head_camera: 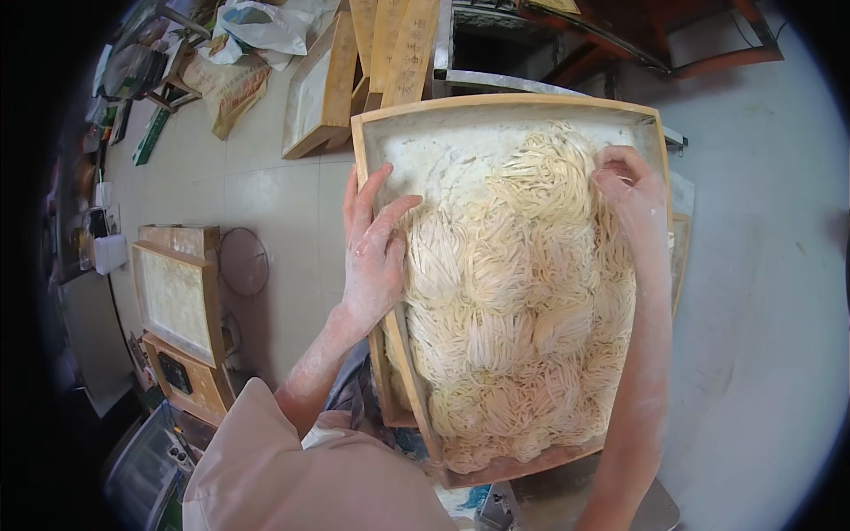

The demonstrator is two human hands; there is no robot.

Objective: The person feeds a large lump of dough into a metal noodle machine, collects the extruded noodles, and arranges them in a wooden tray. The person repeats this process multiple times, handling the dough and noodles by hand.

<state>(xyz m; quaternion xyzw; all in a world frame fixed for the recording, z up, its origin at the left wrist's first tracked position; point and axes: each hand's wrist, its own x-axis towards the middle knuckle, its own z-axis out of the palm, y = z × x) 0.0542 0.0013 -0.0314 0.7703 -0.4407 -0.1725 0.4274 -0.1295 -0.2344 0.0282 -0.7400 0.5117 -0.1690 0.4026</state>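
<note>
A wooden tray (508, 101) dusted with flour holds rows of fresh noodle bundles (501, 338). One looser bundle of noodles (551, 174) lies nearer the far end, beside bare floured board. My left hand (376, 249) rests over the tray's left side wall, its fingers spread, some of them inside the tray. At the right side, my right hand (627, 178) has its fingers curled, thumb and fingertips close together at the edge of the looser bundle; whether noodles are pinched between them cannot be told. Flour coats both hands and forearms.
Another wooden tray lies partly under this one. Floured wooden trays (174, 302) stand at the left, near a round stool (244, 262). Beyond the far end are more wooden boxes (335, 86), a sack (226, 89), plastic bags (265, 26) and a dark red frame (724, 60).
</note>
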